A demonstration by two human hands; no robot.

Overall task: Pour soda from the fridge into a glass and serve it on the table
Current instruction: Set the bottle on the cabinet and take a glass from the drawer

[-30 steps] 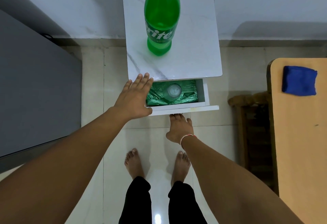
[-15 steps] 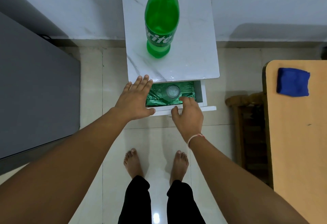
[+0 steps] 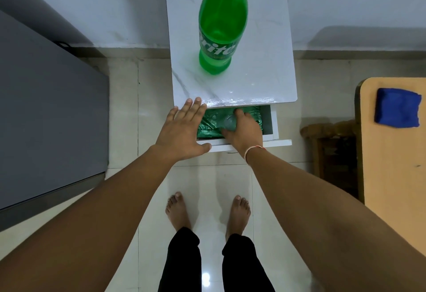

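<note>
Since the earlier frame, right hand [image 3: 242, 128] enters drawer [image 3: 272, 125] and curls around glass [image 3: 228, 122]; left hand [image 3: 182, 130] rests open-palmed; lift vertically.

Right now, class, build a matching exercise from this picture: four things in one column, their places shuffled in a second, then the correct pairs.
Things:
1. green plastic soda bottle
2. clear drinking glass
3. folded blue cloth
4. left hand

Places:
A. wooden table
B. open white drawer
C. white marble-look cabinet top
D. front left corner of the cabinet

Pairs: 1-C, 2-B, 3-A, 4-D
</note>
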